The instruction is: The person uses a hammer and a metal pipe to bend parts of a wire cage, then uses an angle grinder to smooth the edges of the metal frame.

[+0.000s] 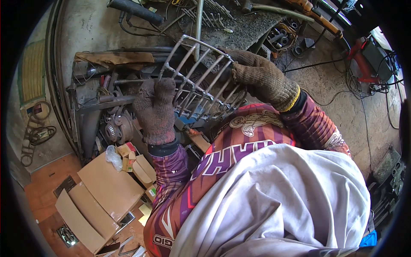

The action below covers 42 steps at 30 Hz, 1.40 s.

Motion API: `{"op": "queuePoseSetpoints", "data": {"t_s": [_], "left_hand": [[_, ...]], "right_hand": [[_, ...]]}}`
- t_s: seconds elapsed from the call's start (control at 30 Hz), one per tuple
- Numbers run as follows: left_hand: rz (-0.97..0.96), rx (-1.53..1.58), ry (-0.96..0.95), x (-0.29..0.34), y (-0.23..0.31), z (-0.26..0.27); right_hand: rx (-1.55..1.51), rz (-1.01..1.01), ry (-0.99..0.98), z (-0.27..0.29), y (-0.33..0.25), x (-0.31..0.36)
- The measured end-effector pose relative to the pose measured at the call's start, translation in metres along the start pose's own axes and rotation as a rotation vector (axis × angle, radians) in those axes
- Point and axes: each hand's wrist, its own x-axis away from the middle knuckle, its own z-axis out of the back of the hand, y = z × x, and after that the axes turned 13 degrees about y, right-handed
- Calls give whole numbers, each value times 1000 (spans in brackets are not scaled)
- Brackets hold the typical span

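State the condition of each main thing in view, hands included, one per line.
Metal rack: held in both hands, tilted
Left hand: gloved, closed on the rack's left side
Right hand: gloved, closed on its right end
Hammer: lying down
Plastic bag: crumpled
Large cardboard box: flaps splayed, contents not visible
Pale cloth: draped, in folds

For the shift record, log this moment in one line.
left hand: gloved, holding barred metal rack, left side | right hand: gloved, holding its right side | cardboard box: at lower left

Hammer (278, 9) on grit-strewn worktop (246, 39)
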Motion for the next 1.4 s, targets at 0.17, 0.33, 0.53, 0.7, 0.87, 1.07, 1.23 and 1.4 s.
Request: {"op": "queuePoseSetpoints", "data": {"t_s": [0.17, 0.33, 0.53, 0.7, 0.87, 1.07, 1.23, 1.4], "left_hand": [[66, -38, 78, -2, -7, 1], [64, 10, 87, -2, -10, 0], [114, 75, 52, -2, -30, 2], [151, 130, -102, 2, -24, 3], [186, 516, -146, 0, 1, -2], [167, 328, -5, 6, 6, -10], [253, 453, 196, 8, -11, -13], [-92, 54, 305, 12, -10, -19]], "right_hand": [[-60, -15, -25, -11, 4, 8], [41, -46, -7, -9, 1, 10], [92, -10, 59, -11, 0, 12], [120, 3, -25, -6, -24, 8], [336, 60, -78, -9, -54, 2], [376, 25, -34, -23, -65, 1], [493, 494, 9, -16, -56, -6], [760, 619, 213, -7, -53, 10]]}}
